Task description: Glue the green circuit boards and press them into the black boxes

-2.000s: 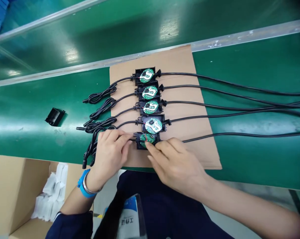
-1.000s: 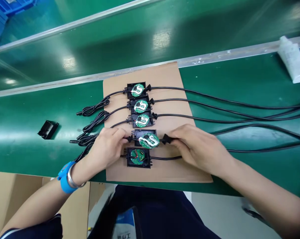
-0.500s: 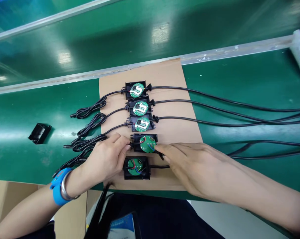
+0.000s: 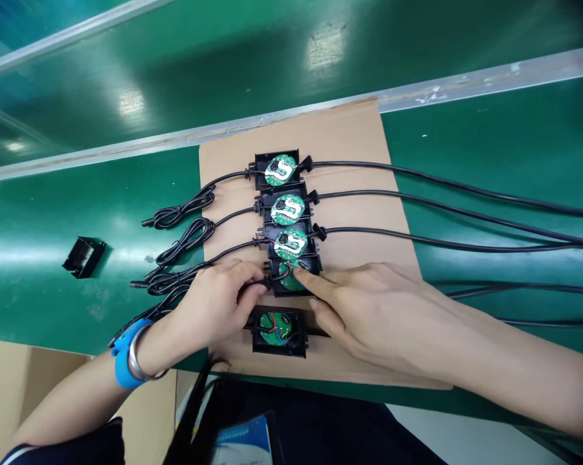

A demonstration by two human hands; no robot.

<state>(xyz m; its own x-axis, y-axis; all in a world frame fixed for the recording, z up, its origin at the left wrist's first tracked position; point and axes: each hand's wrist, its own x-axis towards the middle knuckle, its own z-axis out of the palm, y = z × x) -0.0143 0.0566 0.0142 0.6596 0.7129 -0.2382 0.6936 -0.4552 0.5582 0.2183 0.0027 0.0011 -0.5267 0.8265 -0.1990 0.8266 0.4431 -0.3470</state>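
Several black housings with round green circuit boards lie in a column on a brown cardboard sheet (image 4: pixel 349 142), each with black cables running left and right. My left hand (image 4: pixel 218 310) pinches the left cable stub of the fourth housing (image 4: pixel 308 263). My right hand (image 4: pixel 368 310) lies flat over that housing's right side, its forefinger pressing the green board (image 4: pixel 287 279) down into it. The fifth housing (image 4: pixel 277 330), nearest me, shows its board wire-side up with red and blue wires. The three far housings (image 4: pixel 286 208) show boards with white markings.
The cardboard lies on a green conveyor belt (image 4: pixel 489 142) with a metal rail (image 4: pixel 465 84) behind it. A loose black plastic cover (image 4: pixel 84 256) sits on the belt at left. Coiled cable ends (image 4: pixel 182 223) bunch left of the cardboard. A cardboard box (image 4: pixel 20 387) stands below the belt edge.
Two seconds ago both hands worked on the nearest housing; they then moved to the fourth one, flipped its board wire-side up, and my right forefinger now presses it into the housing.
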